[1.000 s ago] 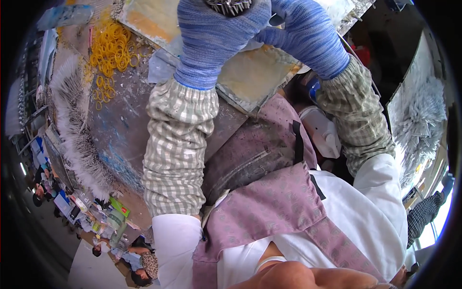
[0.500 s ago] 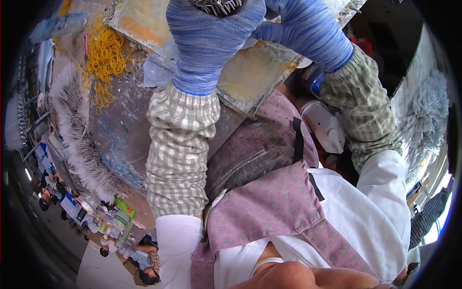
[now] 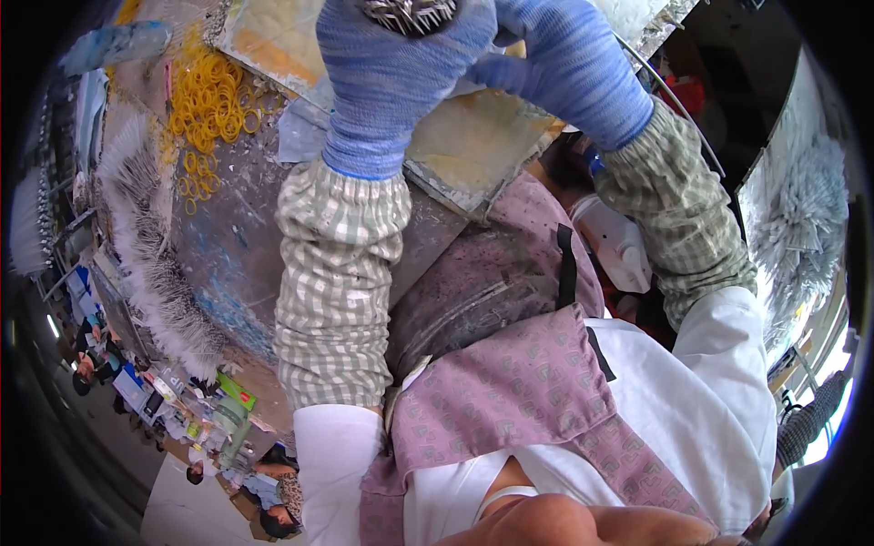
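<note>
**Gloved hands closed on bristle bundle over board**

I found the left hand [image 3: 401,82] clenched round a bristle bundle [image 3: 410,13] — right hand [image 3: 569,68] pressed beside it, its grip hidden. Against a second earlier, both hands sat slightly higher; work continued unchanged. Below the fingers lay the stained board [image 3: 473,146]; left of them, yellow rubber bands [image 3: 211,96] — nothing obstructing.

Bundle of pale bristles [image 3: 410,13], dark-flecked tips showing, clasped in blue-gloved left hand [image 3: 391,73], at top edge
</note>
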A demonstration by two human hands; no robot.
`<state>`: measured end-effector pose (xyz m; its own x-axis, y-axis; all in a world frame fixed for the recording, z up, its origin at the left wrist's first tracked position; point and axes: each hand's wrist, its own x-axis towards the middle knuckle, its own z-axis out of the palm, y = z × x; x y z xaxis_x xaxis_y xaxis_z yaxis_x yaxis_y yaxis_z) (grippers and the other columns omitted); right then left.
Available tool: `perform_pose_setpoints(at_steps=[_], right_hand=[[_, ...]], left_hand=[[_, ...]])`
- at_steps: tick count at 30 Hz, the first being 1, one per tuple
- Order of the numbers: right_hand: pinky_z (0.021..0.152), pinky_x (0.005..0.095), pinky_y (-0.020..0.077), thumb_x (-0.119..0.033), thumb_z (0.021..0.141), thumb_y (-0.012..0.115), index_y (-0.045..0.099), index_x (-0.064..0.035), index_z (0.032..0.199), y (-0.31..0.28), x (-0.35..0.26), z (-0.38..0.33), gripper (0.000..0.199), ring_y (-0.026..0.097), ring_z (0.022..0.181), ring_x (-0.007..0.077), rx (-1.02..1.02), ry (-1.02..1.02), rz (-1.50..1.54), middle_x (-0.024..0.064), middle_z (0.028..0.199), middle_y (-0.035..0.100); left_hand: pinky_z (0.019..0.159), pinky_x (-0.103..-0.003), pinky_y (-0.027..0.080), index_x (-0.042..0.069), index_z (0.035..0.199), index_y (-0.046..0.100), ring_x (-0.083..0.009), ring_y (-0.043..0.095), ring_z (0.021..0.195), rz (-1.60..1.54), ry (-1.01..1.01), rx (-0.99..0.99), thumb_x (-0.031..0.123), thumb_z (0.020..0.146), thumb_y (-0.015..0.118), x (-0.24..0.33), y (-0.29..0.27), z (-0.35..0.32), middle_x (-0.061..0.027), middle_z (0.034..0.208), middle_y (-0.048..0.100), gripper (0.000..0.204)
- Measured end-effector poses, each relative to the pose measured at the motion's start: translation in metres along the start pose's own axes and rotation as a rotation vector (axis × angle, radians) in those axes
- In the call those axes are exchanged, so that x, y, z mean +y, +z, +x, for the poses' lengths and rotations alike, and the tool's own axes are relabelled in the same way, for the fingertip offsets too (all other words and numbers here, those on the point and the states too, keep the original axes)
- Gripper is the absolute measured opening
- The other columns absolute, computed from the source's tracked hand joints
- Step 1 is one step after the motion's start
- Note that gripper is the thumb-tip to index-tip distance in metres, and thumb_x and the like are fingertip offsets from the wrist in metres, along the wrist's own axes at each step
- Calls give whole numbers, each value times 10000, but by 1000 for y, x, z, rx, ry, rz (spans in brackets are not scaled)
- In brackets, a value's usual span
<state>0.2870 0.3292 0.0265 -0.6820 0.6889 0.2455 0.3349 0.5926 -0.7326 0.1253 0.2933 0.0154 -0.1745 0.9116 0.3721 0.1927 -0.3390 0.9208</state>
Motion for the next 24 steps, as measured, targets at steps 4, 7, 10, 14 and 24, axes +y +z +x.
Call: perform_pose_setpoints(at_steps=[4,7,10,14,24], right_hand=[[866,388,509,-243,774,807,650,-97,1212,-1,4,0,487,637,948,300,13,-5,173,118,1019,655],[865,394,507,-237,772,811,655,-96,1209,2,3,0,484,637,957,309,3,8,128,118,1032,658],[848,388,510,-245,767,817,657,-97,1206,-3,1,-4,490,638,942,304,15,-53,25,116,1026,658],[835,387,512,-280,777,807,643,-102,1221,-5,5,3,505,639,930,304,37,-80,90,119,1012,655],[800,362,512,-206,776,824,644,-99,1213,23,24,2,485,633,900,274,132,-322,647,100,987,649]], left_hand=[[669,-261,565,-9,1143,560,-128,678,733,31,44,-1,-23,817,705,0,2,-1,-60,877,659,356],[702,-260,559,1,1141,567,-117,669,753,-87,-89,18,-21,809,709,8,1,2,-53,875,660,363],[702,-260,559,1,1135,567,-115,668,752,-190,-440,-5,-18,806,713,38,8,-1,-57,883,657,360],[700,-260,565,-12,1149,557,-123,668,793,190,160,7,0,811,727,-5,0,4,-70,900,657,378],[653,-264,588,-21,1154,544,-143,692,737,-22,-23,-15,-14,824,709,1,-1,-1,-74,874,670,370]])
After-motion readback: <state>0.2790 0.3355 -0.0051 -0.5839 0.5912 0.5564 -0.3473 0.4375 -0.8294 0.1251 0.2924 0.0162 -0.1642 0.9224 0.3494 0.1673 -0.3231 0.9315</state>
